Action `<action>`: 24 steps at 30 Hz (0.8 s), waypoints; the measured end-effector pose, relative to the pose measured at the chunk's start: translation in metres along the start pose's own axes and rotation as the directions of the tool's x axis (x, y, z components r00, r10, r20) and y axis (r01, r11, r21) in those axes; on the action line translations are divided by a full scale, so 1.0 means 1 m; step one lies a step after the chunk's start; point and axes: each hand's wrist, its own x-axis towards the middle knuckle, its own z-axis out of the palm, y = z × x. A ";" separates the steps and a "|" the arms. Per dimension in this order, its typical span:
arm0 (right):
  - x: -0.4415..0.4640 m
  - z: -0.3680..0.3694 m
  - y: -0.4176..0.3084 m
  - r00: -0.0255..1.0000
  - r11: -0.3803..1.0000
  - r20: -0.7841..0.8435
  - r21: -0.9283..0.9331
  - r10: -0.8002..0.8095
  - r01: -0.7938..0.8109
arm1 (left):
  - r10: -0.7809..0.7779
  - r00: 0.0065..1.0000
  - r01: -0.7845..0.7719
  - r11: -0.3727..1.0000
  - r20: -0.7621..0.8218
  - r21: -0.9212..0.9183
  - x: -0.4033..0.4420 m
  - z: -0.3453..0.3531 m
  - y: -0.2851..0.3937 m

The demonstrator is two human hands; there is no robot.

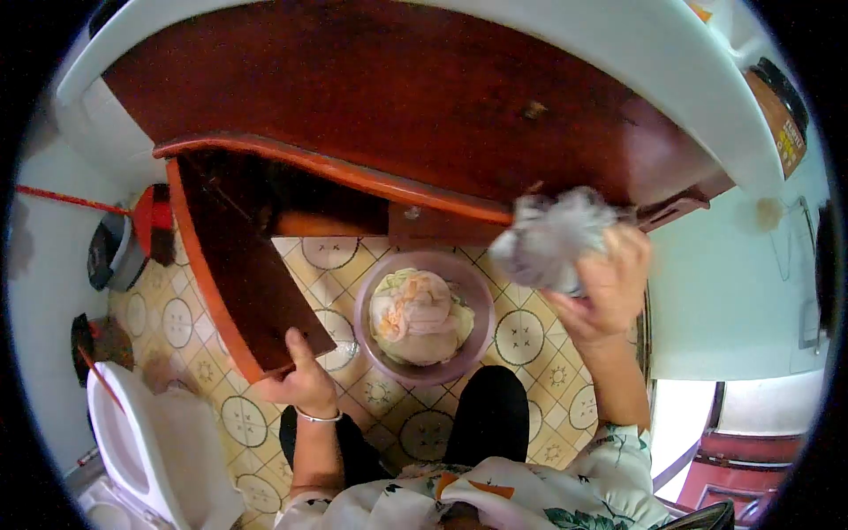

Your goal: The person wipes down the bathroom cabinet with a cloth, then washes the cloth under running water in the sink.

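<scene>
The relation that matters is between the grey bundle and the open cabinet door, which are well apart, one at each hand. The bundle is in the right hand, just beyond the fingers on their left and away from the body. Those fingers are curled closed against its near right side; motion blurs it, so whether it is cloth or thin plastic is hard to tell, and it shows no clear long axis. In the view it overlaps the front edge of the cabinet top, toward the right end, but whether it touches the wood cannot be told.

The left hand is at the door's free end, near the person's legs. Its thumb lies over the dark face while the other fingers go mostly out of sight at the edge, so the grip looks nearly closed, with only the board's thickness between. The door's long axis runs from the cabinet's left end back toward the person, slanting toward this hand, and beside it the dark opening shows under the top. The left hand is much the nearer to the door. Between the two hands, on the patterned floor, stands a purple basin with a pale, bunched cloth inside it
</scene>
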 end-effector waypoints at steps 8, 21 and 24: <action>0.084 0.074 -0.090 0.971 0.977 -0.104 -0.030 -0.213 0.211 | 0.209 0.974 -0.220 0.962 0.085 0.164 0.012 -0.012 -0.008; 0.198 0.191 -0.160 0.886 0.900 -0.228 0.075 -0.403 0.429 | 0.221 0.969 -0.225 0.974 0.112 0.024 0.006 -0.033 -0.019; 0.183 0.158 -0.157 0.916 0.913 -0.030 0.070 -0.401 0.402 | 0.257 0.961 -0.266 0.959 0.098 0.094 0.018 -0.032 -0.018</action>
